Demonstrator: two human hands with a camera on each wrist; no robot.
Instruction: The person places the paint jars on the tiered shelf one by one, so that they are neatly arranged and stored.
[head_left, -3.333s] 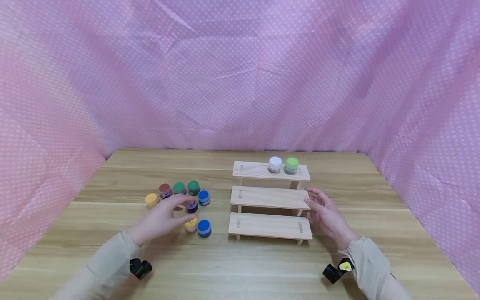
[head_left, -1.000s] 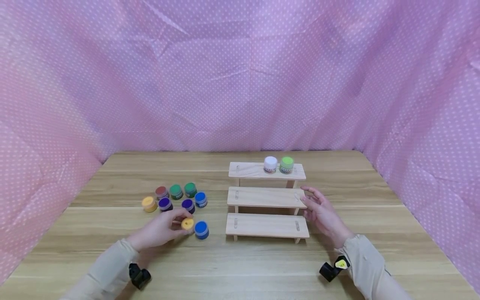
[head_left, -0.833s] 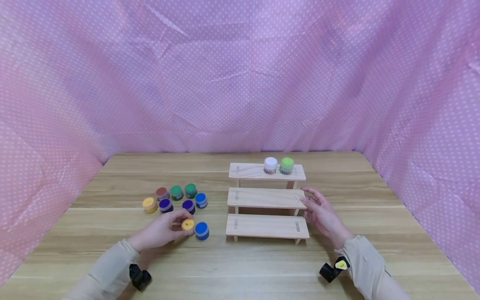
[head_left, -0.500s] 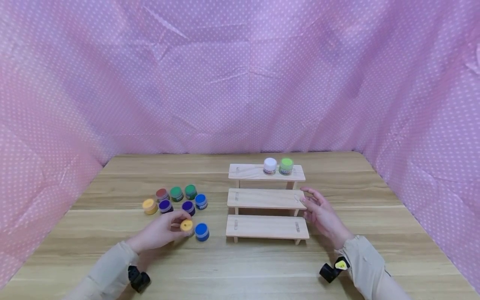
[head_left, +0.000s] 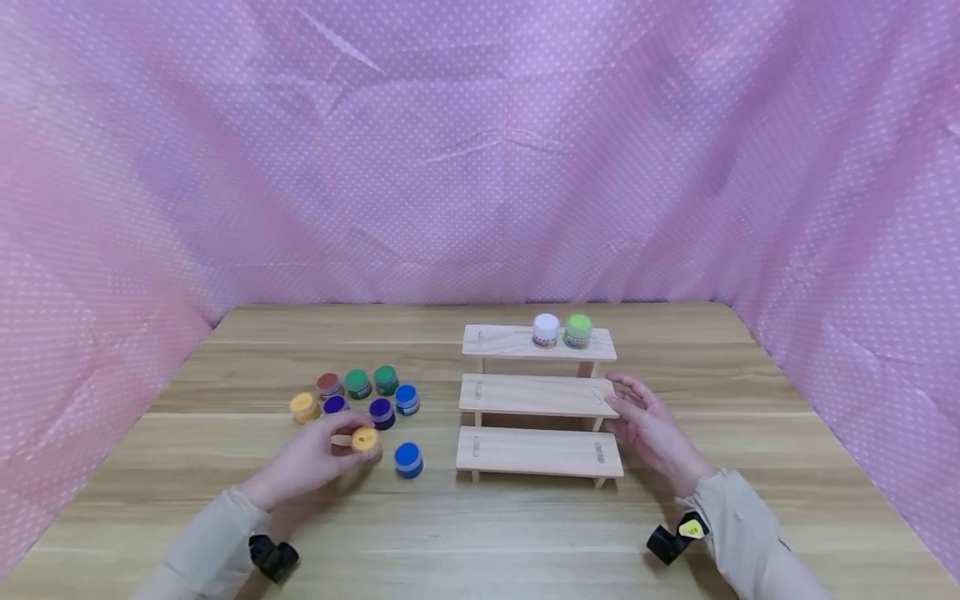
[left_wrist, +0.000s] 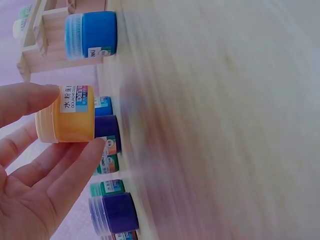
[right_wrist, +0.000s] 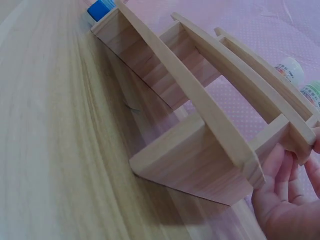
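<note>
My left hand (head_left: 311,457) grips a yellow gouache paint jar (head_left: 364,440) between thumb and fingers. In the left wrist view the jar (left_wrist: 75,122) appears raised off the table, its printed label facing the camera. A blue-lidded paint jar (head_left: 408,459) stands just right of it. With my right hand (head_left: 651,432) I hold the right end of the middle shelf of a three-tier wooden stand (head_left: 536,395), thumb on top and fingers below. The top shelf bears a white paint jar (head_left: 546,331) and a light green paint jar (head_left: 578,332).
Behind the left hand several more jars are grouped: another yellow jar (head_left: 304,407), a red-brown one (head_left: 329,385), green ones (head_left: 357,382), purple ones (head_left: 382,412) and a blue one (head_left: 407,398). A pink dotted curtain (head_left: 480,167) hangs behind the wooden table (head_left: 450,542).
Earlier the left hand hovered spread over the jars. It has since taken hold of the yellow jar and shifted it slightly left, away from the blue jar. The right hand stays at the stand.
</note>
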